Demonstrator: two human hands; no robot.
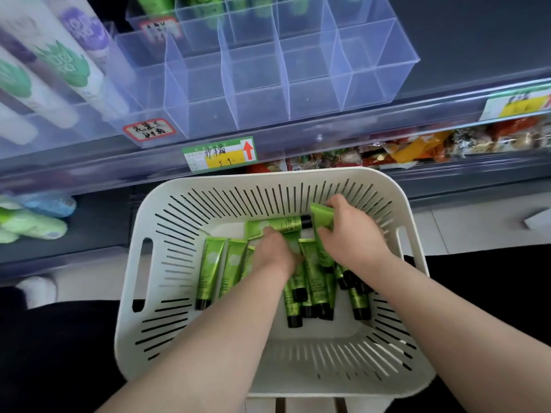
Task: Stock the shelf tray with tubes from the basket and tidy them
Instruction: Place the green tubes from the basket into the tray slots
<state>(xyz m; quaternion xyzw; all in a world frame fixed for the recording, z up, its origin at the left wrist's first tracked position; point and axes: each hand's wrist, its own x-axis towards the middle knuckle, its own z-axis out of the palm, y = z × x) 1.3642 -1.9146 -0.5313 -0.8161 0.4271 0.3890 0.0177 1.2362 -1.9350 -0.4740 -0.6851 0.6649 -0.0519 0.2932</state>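
You are gripping one green plastic tube (321,217) in your right hand (348,231), likely to carry it to the clear divided plastic shelf tray (256,93) above; your left hand (275,251) is digging among the other tubes (211,263) in the white slotted plastic basket (298,368), and I cannot tell its grip

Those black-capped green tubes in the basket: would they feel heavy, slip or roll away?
Probably light: one green tube fits easily in the grip of the right hand. Likely somewhat slippery, since the skins look glossy. They should not roll far: the crimped ends are flat, and those in the white basket lie in a loose pile.
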